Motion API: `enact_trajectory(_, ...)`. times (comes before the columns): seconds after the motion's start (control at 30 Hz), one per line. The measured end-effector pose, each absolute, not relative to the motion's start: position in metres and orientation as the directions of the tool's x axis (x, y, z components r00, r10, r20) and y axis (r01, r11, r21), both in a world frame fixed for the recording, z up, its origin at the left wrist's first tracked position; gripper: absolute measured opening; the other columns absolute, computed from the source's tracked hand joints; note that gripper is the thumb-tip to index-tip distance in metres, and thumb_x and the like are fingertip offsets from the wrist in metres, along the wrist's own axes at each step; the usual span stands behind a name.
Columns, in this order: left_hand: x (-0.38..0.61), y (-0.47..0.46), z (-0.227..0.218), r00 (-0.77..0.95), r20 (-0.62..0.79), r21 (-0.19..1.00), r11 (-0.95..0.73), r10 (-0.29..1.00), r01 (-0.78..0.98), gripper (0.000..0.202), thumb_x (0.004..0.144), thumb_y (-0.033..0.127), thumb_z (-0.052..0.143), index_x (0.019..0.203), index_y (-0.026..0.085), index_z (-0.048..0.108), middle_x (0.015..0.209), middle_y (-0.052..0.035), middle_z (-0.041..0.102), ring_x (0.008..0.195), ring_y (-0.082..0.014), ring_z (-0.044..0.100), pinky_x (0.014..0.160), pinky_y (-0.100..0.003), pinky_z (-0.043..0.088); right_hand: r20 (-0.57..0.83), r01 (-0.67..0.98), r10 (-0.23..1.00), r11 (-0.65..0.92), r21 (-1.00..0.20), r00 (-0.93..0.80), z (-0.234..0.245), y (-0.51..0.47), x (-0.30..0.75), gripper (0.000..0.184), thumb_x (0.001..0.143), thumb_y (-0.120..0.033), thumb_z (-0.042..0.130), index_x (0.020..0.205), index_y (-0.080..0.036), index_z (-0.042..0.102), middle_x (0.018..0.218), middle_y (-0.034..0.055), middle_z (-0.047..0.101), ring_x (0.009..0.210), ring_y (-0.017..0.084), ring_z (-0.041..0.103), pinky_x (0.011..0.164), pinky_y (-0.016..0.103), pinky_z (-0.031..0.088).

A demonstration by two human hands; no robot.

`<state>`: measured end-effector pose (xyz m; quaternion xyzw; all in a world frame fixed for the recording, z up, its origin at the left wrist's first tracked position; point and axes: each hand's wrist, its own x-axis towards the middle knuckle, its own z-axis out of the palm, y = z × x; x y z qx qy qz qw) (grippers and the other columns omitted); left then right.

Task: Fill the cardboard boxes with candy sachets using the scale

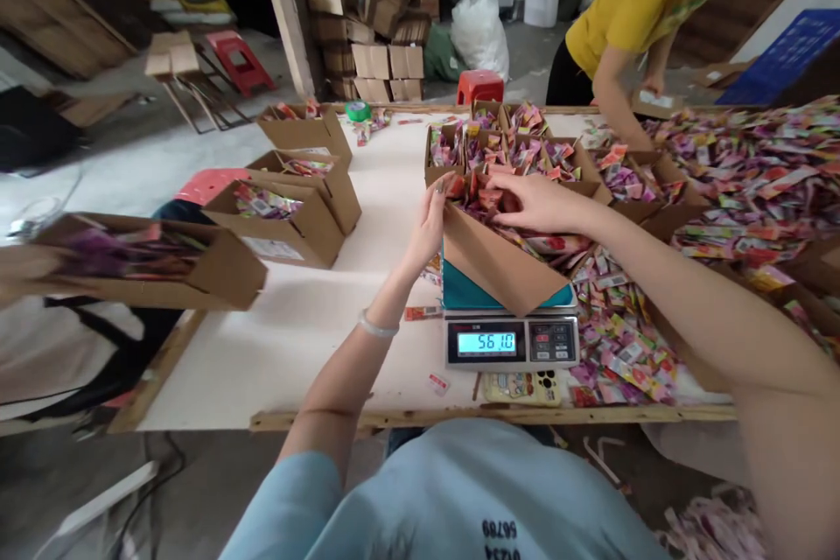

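A brown cardboard box point(499, 267) full of small colourful packets stands on a digital scale point(512, 339) whose display reads 561.0. My left hand point(430, 223) rests against the box's left wall, fingers together and pressed on the cardboard rim. My right hand point(535, 201) lies flat over the packets inside the box, fingers stretched out. Loose colourful packets point(613, 337) are heaped on the table right of the scale.
Several filled cardboard boxes point(282, 223) sit at the table's left and behind the scale point(525, 149). A phone point(521, 387) lies at the front edge. A person in a yellow shirt point(630, 9) works at the far right. Green tape roll point(358, 111), red stools beyond.
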<state>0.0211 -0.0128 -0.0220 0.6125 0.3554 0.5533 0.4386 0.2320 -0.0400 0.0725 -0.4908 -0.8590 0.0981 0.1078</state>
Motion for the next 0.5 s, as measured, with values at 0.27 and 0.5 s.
enact_trajectory(0.27, 0.01, -0.007, -0.017, 0.142, 0.469, 0.883, -0.457, 0.872, -0.107, 0.051, 0.099, 0.067, 0.051, 0.133, 0.031, 0.066, 0.149, -0.0074, 0.064, 0.145, -0.026, 0.055, 0.121, -0.041, 0.045, 0.343, 0.719, 0.847, 0.528, -0.452, -0.407, 0.065, -0.05, 0.261, 0.015, 0.087, -0.028, 0.058, 0.078, -0.018, 0.062, 0.081, 0.0037, 0.067, 0.078, 0.018, 0.06, 0.075, 0.029, 0.04)
enact_trajectory(0.5, 0.004, -0.007, -0.01, 0.115, 0.504, 0.863, -0.502, 0.856, -0.047, 0.06, 0.096, 0.074, 0.05, 0.132, 0.03, 0.065, 0.148, -0.009, 0.064, 0.143, -0.0282, 0.058, 0.119, -0.043, 0.048, 0.509, 0.726, 0.803, 0.545, -0.419, -0.309, 0.075, -0.051, 0.266, 0.007, 0.091, -0.027, 0.063, 0.087, -0.021, 0.064, 0.092, 0.0054, 0.07, 0.089, 0.022, 0.064, 0.087, 0.038, 0.049)
